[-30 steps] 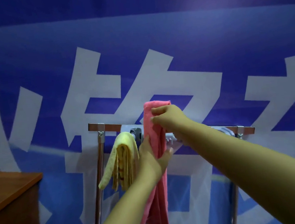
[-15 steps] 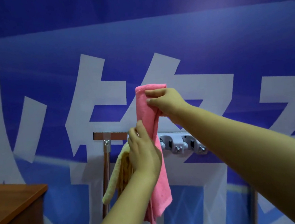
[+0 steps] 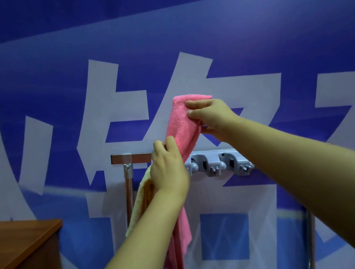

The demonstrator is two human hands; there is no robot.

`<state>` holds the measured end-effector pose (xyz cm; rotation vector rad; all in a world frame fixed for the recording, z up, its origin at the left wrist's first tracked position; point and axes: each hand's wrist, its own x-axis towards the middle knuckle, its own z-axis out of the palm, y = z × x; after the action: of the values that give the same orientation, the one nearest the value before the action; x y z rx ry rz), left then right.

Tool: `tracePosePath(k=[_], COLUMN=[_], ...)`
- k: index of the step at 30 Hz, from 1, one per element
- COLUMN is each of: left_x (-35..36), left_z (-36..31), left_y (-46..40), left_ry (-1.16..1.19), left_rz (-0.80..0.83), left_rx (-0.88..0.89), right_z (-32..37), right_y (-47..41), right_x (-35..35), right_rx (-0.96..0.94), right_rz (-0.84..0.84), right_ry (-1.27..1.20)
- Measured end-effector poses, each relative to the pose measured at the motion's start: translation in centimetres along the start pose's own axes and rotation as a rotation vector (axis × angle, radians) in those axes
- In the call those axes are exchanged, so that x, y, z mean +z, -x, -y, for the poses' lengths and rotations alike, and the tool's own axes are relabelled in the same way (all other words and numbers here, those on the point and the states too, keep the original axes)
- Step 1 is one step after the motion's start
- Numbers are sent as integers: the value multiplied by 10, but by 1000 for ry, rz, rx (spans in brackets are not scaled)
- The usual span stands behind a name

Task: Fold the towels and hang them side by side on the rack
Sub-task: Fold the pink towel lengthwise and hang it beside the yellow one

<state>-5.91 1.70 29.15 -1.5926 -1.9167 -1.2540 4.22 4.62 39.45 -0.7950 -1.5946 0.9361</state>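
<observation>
here both hands [image 3: 186,142] pinch the pink towel [image 3: 183,124] upright above the rack [image 3: 135,157], beside the yellow towel [image 3: 141,202].

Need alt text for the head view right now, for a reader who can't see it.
Both hands, right and left, hold a folded pink towel raised above a rack. A yellow towel already hangs there, left of grey clips.

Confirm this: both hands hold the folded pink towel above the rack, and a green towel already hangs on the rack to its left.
Wrong colour. In the head view the hanging towel is a pale yellow towel, not green. The left hand and right hand do hold the folded pink towel above the metal rack.
</observation>
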Motion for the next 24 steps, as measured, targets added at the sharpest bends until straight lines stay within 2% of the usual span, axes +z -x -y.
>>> tracePosePath(k=[4, 7, 12, 17, 24], left_x=[9, 8, 3, -4, -17], left_z=[-3, -1, 11, 18, 19], left_y=[-14, -18, -24, -25, -28], left_ry=[-131, -194, -129, -98, -219], left_rz=[208, 340, 474, 645, 755], left_rx=[118, 209, 351, 365, 484], right_z=[-10, -33, -79, -109, -147], right_y=[1, 4, 33, 77, 116], right_x=[-17, -38, -65, -74, -56], right_rx=[29, 130, 255, 355, 476], right_rz=[-82, -240, -358, -339, -248], right_ry=[12, -16, -145, -282, -373])
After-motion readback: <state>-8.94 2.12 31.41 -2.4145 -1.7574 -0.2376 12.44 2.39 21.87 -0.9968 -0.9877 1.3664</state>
